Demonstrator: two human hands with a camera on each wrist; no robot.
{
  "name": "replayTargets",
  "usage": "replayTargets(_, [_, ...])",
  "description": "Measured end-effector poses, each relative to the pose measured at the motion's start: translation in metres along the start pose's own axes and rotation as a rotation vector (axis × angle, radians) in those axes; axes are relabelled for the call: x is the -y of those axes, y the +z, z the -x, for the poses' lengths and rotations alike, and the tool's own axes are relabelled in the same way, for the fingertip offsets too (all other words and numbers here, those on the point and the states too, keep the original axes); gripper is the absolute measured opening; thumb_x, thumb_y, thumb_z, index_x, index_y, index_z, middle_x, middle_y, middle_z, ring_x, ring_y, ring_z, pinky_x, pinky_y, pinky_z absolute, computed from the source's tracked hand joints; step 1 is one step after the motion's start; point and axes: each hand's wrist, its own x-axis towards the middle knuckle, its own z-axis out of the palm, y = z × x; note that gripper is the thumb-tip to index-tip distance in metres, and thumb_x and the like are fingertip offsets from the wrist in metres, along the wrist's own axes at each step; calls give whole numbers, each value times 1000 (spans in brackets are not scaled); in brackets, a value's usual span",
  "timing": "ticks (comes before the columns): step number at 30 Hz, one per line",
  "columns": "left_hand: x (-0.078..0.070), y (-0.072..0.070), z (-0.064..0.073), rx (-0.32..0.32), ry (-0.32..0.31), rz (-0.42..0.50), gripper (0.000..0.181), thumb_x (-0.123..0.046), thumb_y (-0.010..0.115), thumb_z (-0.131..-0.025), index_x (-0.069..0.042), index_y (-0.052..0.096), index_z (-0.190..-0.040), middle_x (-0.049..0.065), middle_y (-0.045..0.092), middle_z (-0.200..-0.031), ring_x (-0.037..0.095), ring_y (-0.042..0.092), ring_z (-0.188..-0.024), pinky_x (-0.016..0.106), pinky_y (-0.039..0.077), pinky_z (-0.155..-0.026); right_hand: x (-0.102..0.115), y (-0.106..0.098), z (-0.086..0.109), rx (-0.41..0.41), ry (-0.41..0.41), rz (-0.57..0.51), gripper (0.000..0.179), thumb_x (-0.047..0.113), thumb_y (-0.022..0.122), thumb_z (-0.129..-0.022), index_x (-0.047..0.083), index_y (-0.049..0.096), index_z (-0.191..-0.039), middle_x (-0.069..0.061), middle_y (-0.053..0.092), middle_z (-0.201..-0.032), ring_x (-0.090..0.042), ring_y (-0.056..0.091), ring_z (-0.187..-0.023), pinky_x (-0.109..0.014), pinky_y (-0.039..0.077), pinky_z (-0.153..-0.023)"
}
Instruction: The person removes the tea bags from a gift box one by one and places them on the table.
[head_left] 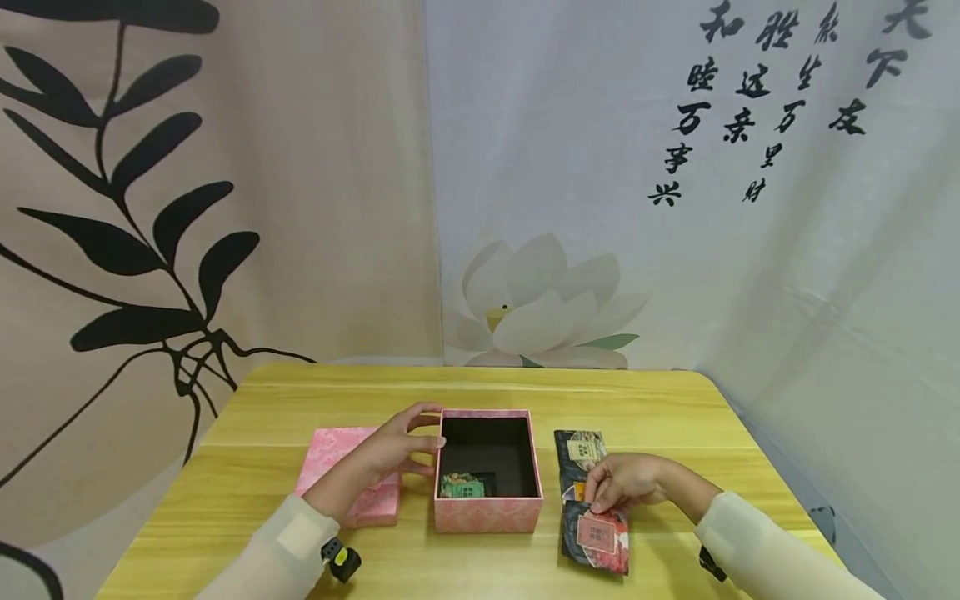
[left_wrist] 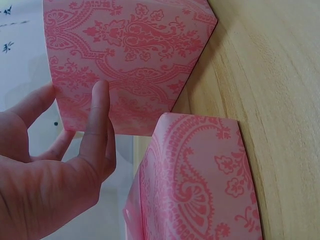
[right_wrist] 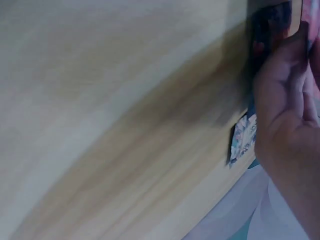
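My left hand [head_left: 397,446] grips the left side of an open pink patterned box [head_left: 487,515]. In the left wrist view, one digit lies along the patterned outer wall [left_wrist: 135,65] while other fingertips reach its rim and corner. Inside the dark interior, a green packet [head_left: 462,486] lies at the near left. To the box's right, my right hand [head_left: 626,482] pinches the upper edge of a black-and-red packet [head_left: 597,537]. Behind it lies another dark packet with a pale label [head_left: 583,450], and an orange-marked packet [head_left: 576,492] shows partly between them.
A pink patterned lid [head_left: 378,504] lies left of the box, partly under my left forearm. Everything sits on a yellow wood-grain table [head_left: 337,383]. A printed cloth backdrop [head_left: 360,167] hangs behind the table's far edge.
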Motion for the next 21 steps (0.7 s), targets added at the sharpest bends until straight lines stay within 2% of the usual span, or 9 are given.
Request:
replayTargets(8, [0, 0, 0, -1, -2, 8, 62, -14, 73, -97, -12, 42, -151, 24, 34, -158, 48, 58, -125, 47, 63, -82, -8, 6, 8, -68, 40, -34, 9, -5, 74, -89, -1, 67, -92, -6, 66, -73, -10, 58, -56, -19, 54, -50])
replayTargets(15, [0, -1, 0, -1, -9, 12, 62, -14, 73, -97, -12, 42, -151, 24, 33, -159, 45, 63, -118, 47, 63, -82, -15, 11, 18, -114, 49, -20, 8, -2, 77, -88, -1, 69, -87, -7, 67, -75, -9, 57, -57, -18, 53, -51])
replayTargets(21, [0, 0, -2, -1, -9, 19, 60, -10, 69, -98, -10, 40, -151, 25, 32, -159, 43, 64, -115, 47, 64, -81, -25, 14, 30, -161, 63, -79, 8, -6, 74, -88, -2, 67, -86, -10, 66, -77, -10, 65, -57, -22, 58, -53])
